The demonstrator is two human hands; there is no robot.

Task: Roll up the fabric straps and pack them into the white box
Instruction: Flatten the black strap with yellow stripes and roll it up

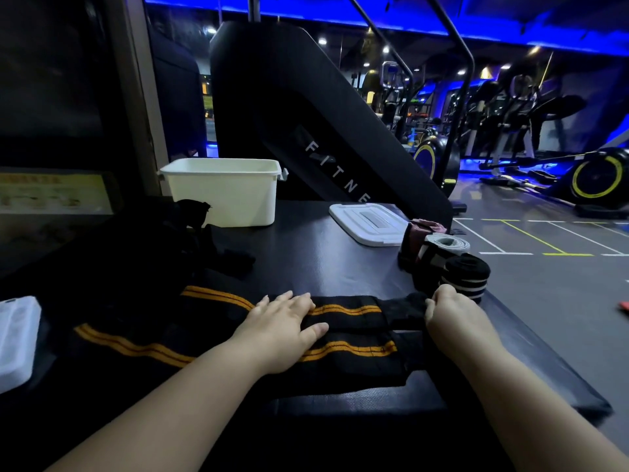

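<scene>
Two black straps with orange stripes (343, 311) lie flat side by side across the near part of the black table (323, 257). My left hand (282, 328) rests flat on them, fingers spread. My right hand (452, 311) pinches the black end tab of the far strap at its right end. Rolled straps stand at the table's right edge: a black one with white stripes (468, 277), a white-and-black one (442, 247) and a pinkish one (425, 229). The open white box (224, 192) stands at the back left of the table.
The white box lid (367, 223) lies flat at the back right. A heap of dark straps (204, 233) sits left of centre. A clear plastic case (17, 338) is at the left edge. A black fitness machine (306, 114) rises behind the table; the floor drops away on the right.
</scene>
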